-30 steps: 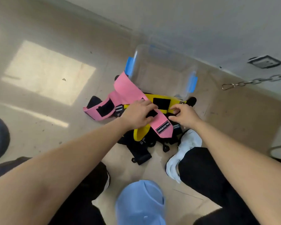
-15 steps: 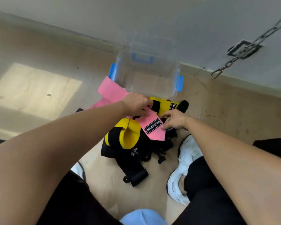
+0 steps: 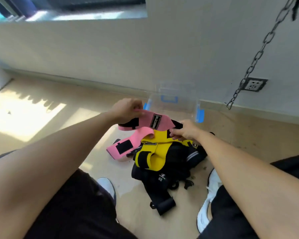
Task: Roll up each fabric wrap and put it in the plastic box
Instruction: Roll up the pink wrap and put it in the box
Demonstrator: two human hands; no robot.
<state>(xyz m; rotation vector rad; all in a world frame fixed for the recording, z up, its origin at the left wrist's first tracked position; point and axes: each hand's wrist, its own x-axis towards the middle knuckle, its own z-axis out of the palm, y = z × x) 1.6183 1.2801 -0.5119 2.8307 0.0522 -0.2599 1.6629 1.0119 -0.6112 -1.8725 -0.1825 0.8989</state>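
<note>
Left hand (image 3: pixel 126 109) raised, gripping pink wrap (image 3: pixel 155 122)

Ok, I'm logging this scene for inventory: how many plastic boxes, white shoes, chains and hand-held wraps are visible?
plastic box: 1
white shoes: 2
chain: 1
pink wrap, held: 1
Total: 5

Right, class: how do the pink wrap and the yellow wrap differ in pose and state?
The pink wrap is gripped by the left hand and right hand and held up; the yellow wrap lies on the black straps. Pink is stretched out; yellow is folded in loops. Both carry black patches, and neither is rolled.
</note>
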